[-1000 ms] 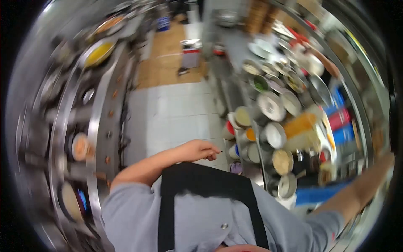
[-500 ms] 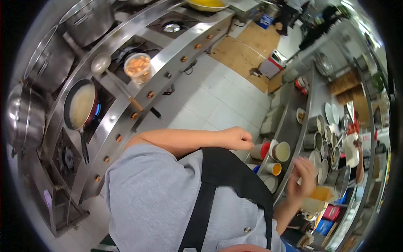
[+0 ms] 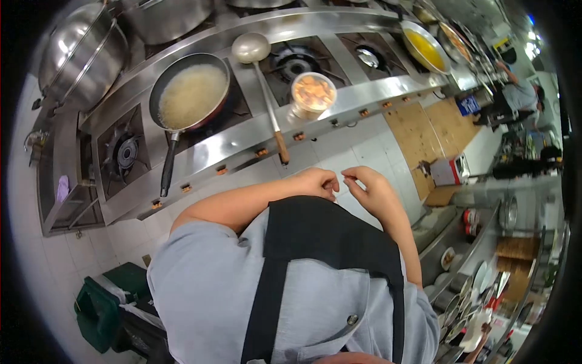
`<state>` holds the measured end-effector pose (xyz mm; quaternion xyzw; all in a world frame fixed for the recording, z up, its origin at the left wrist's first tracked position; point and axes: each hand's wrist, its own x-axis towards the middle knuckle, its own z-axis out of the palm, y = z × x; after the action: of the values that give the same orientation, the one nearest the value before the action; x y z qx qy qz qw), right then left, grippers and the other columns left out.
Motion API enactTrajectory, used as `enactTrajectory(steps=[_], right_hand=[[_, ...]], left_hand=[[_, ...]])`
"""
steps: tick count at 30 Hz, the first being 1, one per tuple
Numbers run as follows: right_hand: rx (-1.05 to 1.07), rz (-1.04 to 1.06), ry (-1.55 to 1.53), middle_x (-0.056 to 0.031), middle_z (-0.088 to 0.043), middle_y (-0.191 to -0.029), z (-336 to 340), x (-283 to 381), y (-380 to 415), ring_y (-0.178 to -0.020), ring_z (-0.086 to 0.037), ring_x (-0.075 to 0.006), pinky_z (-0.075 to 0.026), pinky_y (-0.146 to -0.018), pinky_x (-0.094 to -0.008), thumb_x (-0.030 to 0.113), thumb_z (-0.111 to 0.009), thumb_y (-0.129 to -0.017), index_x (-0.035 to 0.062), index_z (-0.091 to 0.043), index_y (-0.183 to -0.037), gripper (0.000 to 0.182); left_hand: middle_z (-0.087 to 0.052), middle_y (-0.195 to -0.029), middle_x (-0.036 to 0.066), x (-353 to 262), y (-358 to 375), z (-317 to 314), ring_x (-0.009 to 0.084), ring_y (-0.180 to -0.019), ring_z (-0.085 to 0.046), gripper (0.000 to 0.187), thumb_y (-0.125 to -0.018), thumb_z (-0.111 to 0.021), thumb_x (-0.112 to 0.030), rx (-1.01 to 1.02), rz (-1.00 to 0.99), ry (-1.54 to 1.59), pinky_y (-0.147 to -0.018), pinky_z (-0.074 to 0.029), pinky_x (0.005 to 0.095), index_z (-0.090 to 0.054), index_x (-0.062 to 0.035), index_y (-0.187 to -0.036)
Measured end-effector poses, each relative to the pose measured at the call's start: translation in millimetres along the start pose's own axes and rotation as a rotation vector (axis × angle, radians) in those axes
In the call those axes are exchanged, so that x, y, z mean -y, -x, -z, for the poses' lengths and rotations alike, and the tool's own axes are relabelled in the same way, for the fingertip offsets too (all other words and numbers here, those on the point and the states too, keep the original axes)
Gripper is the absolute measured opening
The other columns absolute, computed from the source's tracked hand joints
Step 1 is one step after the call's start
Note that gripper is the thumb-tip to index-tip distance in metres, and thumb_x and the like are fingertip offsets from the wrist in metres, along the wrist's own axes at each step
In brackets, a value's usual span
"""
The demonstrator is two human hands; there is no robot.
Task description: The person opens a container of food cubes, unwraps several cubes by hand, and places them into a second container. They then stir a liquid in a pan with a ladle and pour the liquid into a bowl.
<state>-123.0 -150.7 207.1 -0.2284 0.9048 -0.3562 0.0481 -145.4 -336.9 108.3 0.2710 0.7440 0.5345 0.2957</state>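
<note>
Left hand (image 3: 318, 183), loosely curled, whether fully closed one cannot tell; right hand (image 3: 373, 189), partly open with thumb and fingers bending, is facing it, a narrow gap lying between them. Just beyond and to the left of the left hand, one ladle (image 3: 265, 88) is lying across the stove (image 3: 227, 144), its long axis running away from that hand, wooden grip (image 3: 280, 147) pointing back over the front edge and bowl (image 3: 251, 48) pointing away. Flanking it: a black pan (image 3: 156, 100) of pale liquid is sitting farther left, its handle (image 3: 170, 167) pointing toward the person, and a clear tub (image 3: 302, 113) of orange pieces is standing directly beyond the left hand, near the ladle's shaft.
</note>
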Motion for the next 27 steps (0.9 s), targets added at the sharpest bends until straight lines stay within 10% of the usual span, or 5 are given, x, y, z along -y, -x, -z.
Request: enactTrajectory(steps=[15,27], right_hand=[[0.474,0.318,0.028,-0.0158,-0.063,-0.089,-62,-5,-136,-0.084,-0.060,-0.0346,-0.047,-0.073,-0.0419,0.012,-0.061,-0.079,0.0020,-0.063,-0.093,0.017],[0.239,0.309,-0.112,-0.0167,-0.064,-0.087,-35,-80,-169,-0.081,-0.062,-0.0299,-0.049,-0.072,-0.0367,0.011,-0.060,-0.080,0.0012,-0.064,-0.092,0.016]], left_hand=[[-0.063,-0.100,0.011,60,60,42,0.0163,-0.092,-0.060,0.031,-0.088,-0.057,-0.018,-0.378,0.373,0.154,-0.081,-0.046,0.0297,-0.056,-0.0033,-0.114],[-0.064,-0.091,0.009,34,33,15,0.0151,-0.084,-0.061,0.029,-0.085,-0.060,-0.015,-0.718,0.351,0.209,-0.077,-0.047,0.0270,-0.057,-0.0003,-0.110]])
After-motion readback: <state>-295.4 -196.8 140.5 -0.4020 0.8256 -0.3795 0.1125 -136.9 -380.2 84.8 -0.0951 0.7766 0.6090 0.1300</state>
